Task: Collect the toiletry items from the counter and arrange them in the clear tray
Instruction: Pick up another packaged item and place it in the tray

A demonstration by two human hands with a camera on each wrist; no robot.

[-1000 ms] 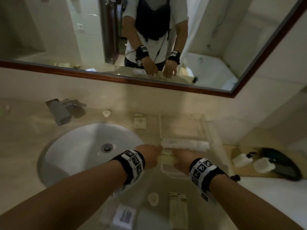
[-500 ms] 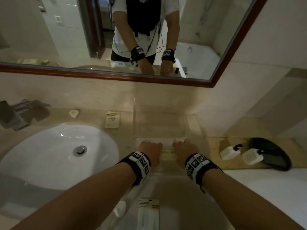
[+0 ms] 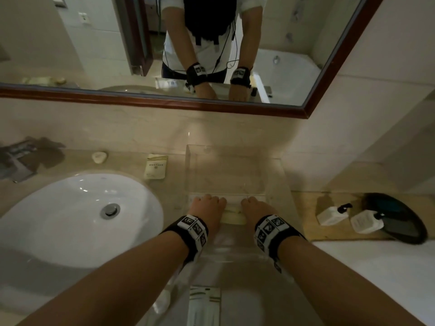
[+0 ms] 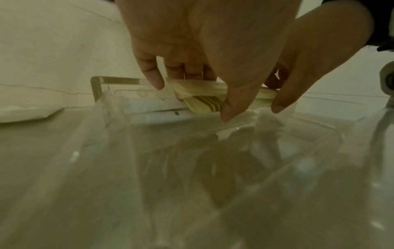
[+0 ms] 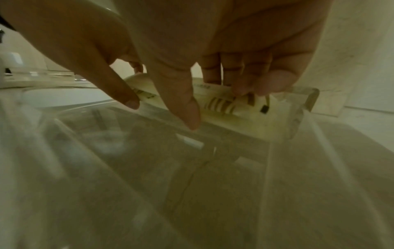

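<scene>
The clear tray [image 3: 188, 161] stands on the counter to the right of the sink. Both hands reach into its middle and hold one cream packet with brown stripes [image 3: 233, 215]. My left hand [image 3: 207, 205] pinches its left end between thumb and fingers [image 4: 192, 94], and my right hand [image 3: 255, 207] pinches its right end [image 5: 217, 104]. The striped packet [image 4: 204, 101] is tilted on its long edge, low in the tray [image 5: 309, 97]. A white packet [image 3: 233, 200] lies flat just beyond it.
White sink [image 3: 70, 220] and faucet [image 3: 18, 161] lie to the left. A small soap [image 3: 99, 157] and a cream sachet [image 3: 155, 169] sit behind the sink. Another striped packet [image 3: 204, 304] lies near the front edge. Two pump bottles [image 3: 332, 215] and a dark round object [image 3: 397, 217] are at right.
My head has turned right, so the sink slid left in view. Both hands keep hold of the striped packet and have edged it closer to the white packet.
</scene>
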